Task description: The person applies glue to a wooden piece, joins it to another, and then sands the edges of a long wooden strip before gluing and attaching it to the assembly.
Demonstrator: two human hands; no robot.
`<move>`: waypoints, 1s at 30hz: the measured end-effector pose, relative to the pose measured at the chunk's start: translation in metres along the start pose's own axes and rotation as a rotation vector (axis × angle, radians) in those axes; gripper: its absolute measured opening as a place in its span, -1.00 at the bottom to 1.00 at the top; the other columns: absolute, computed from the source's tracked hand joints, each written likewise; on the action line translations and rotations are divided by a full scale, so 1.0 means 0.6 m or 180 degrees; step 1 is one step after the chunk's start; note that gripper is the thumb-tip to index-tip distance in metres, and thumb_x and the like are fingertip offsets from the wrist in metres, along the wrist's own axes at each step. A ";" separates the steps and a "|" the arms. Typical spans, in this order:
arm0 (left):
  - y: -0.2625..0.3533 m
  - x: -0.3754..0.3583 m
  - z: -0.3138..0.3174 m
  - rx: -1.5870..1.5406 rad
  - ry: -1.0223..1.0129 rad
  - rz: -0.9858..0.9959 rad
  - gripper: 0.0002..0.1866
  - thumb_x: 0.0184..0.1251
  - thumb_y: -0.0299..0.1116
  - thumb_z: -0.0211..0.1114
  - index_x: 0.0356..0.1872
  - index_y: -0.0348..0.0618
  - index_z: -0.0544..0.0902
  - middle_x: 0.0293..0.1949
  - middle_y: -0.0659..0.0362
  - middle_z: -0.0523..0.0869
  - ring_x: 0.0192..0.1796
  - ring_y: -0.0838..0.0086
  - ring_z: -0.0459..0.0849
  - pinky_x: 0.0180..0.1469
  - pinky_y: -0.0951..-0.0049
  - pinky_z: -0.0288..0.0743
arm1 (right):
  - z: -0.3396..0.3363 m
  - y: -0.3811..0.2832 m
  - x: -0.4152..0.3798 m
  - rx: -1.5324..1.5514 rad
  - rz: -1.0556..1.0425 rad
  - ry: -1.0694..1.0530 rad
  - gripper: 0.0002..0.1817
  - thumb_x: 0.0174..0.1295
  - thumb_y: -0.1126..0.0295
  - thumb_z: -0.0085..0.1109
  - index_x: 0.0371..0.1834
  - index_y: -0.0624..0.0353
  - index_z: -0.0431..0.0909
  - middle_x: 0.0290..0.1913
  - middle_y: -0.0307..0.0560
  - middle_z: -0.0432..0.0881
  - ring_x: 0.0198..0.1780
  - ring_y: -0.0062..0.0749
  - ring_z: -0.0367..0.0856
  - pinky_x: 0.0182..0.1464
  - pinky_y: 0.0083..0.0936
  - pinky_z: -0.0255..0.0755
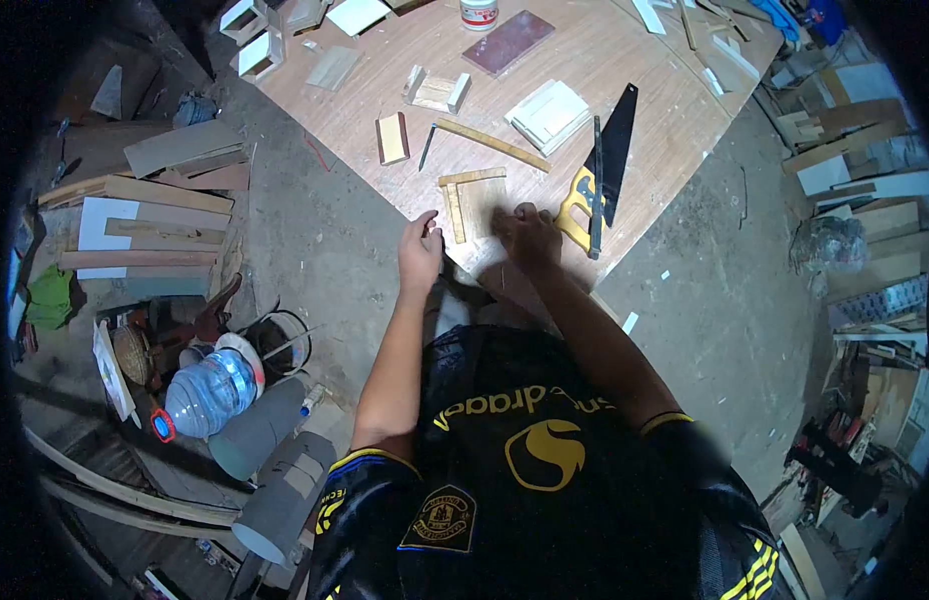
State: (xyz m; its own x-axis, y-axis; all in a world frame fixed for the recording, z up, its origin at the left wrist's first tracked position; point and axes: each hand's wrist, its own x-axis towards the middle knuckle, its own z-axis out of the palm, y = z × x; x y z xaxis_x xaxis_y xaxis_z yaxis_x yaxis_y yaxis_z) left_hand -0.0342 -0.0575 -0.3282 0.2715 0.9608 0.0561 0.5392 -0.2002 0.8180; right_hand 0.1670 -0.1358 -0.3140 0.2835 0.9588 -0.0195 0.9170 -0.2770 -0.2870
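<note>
A small square wooden panel [484,207] lies at the near corner of the worktable [375,195], with narrow wood strips [457,213] along its far and left edges. My left hand [421,248] is just left of the panel at the table edge, fingers loosely bent, thumb apart, nothing visible in it. At the panel's right side, my right hand [532,238] is closed with the fingers bunched; what it holds, if anything, is hidden. Right of it lies a handsaw [617,150] with a yellow handle, a dark straight bar [597,180] across it.
Beyond the panel are a wooden ruler [495,145], a pencil [428,148], a two-tone block [393,138], stacked white panels [550,115], a small wooden frame [437,92] and a brown board [509,43]. A water bottle [210,393] and wood offcuts [155,225] lie on the left floor.
</note>
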 end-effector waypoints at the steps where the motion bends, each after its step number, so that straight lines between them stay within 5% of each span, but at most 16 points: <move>1: 0.000 -0.005 -0.005 -0.0002 0.0035 0.0000 -0.69 0.34 -0.39 0.22 0.08 -0.13 0.64 -0.16 -0.07 0.66 -0.12 0.12 0.66 -0.03 0.24 0.53 | -0.007 -0.004 0.000 0.0023 0.0036 -0.0077 -0.72 0.12 0.16 0.34 -0.06 -0.32 0.70 -0.07 -0.23 0.58 -0.08 -0.13 0.58 -0.09 -0.20 0.56; 4: -0.008 -0.018 -0.013 -0.0049 0.0025 -0.0271 -0.72 0.37 -0.33 0.23 0.04 -0.14 0.68 -0.23 -0.07 0.69 -0.17 0.15 0.68 -0.06 0.26 0.55 | -0.027 -0.010 -0.001 0.0013 -0.0230 -0.0095 -0.70 0.15 0.14 0.29 -0.01 -0.37 0.69 -0.08 -0.23 0.57 -0.11 -0.14 0.59 -0.11 -0.21 0.57; 9: -0.004 -0.011 -0.023 -0.0042 -0.0634 -0.0810 -0.65 0.44 -0.15 0.20 0.10 -0.09 0.68 -0.24 -0.06 0.76 -0.17 0.20 0.74 -0.03 0.30 0.57 | -0.012 -0.009 -0.003 -0.0104 -0.0285 0.0227 -0.67 0.14 0.14 0.30 -0.01 -0.18 0.68 -0.05 -0.18 0.62 -0.14 -0.12 0.60 -0.15 -0.22 0.56; 11: -0.009 0.000 -0.019 0.0029 -0.0665 -0.0810 -0.63 0.46 -0.15 0.17 0.12 -0.12 0.67 -0.23 -0.05 0.78 -0.16 0.25 0.76 -0.02 0.33 0.58 | 0.009 -0.001 -0.002 0.1187 0.1129 0.0000 -0.63 0.09 0.17 0.36 -0.01 -0.06 0.68 -0.06 -0.13 0.64 -0.11 -0.06 0.59 -0.12 -0.21 0.55; 12: -0.022 0.006 -0.013 0.0008 -0.0662 -0.0841 -0.63 0.46 -0.15 0.17 0.12 -0.12 0.67 -0.23 -0.05 0.78 -0.16 0.25 0.76 -0.02 0.33 0.58 | 0.007 0.003 -0.001 0.1163 0.1120 -0.0028 -0.63 0.09 0.17 0.36 -0.01 -0.06 0.68 -0.06 -0.13 0.64 -0.11 -0.06 0.59 -0.12 -0.21 0.55; 14: -0.048 0.021 -0.004 -0.0320 -0.0773 -0.0951 -0.65 0.41 -0.17 0.17 0.04 -0.12 0.70 -0.19 -0.13 0.75 -0.11 0.07 0.75 -0.02 0.21 0.58 | -0.001 0.009 0.009 -0.0031 -0.0049 -0.0249 -0.63 0.08 0.17 0.40 -0.02 -0.06 0.67 -0.05 -0.12 0.63 -0.02 -0.09 0.57 -0.04 -0.23 0.54; 20: -0.043 0.063 -0.003 -0.0436 -0.0970 -0.0922 -0.72 0.36 -0.29 0.20 -0.01 -0.12 0.71 -0.12 -0.11 0.75 -0.07 0.05 0.74 0.05 0.19 0.60 | -0.032 -0.010 0.009 0.0062 -0.0063 -0.0207 -0.58 0.06 0.28 0.40 0.06 -0.10 0.68 0.00 -0.18 0.67 0.00 -0.12 0.58 0.03 -0.26 0.52; 30: -0.057 0.096 0.019 -0.0589 -0.0566 0.0145 -0.78 0.28 -0.38 0.29 -0.09 -0.17 0.71 -0.23 -0.09 0.75 -0.18 0.05 0.74 -0.07 0.19 0.61 | -0.047 -0.030 0.026 -0.0053 0.0116 -0.0395 -0.64 0.11 0.28 0.33 0.02 -0.07 0.71 -0.03 -0.19 0.70 -0.05 -0.12 0.60 0.06 -0.29 0.51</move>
State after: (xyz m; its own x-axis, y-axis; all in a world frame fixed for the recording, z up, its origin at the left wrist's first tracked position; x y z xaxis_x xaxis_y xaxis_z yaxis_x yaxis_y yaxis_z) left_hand -0.0280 0.0028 -0.3594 0.4368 0.8995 0.0072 0.3728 -0.1883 0.9086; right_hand 0.1629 -0.1175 -0.2822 0.2807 0.9483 -0.1483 0.9116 -0.3117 -0.2679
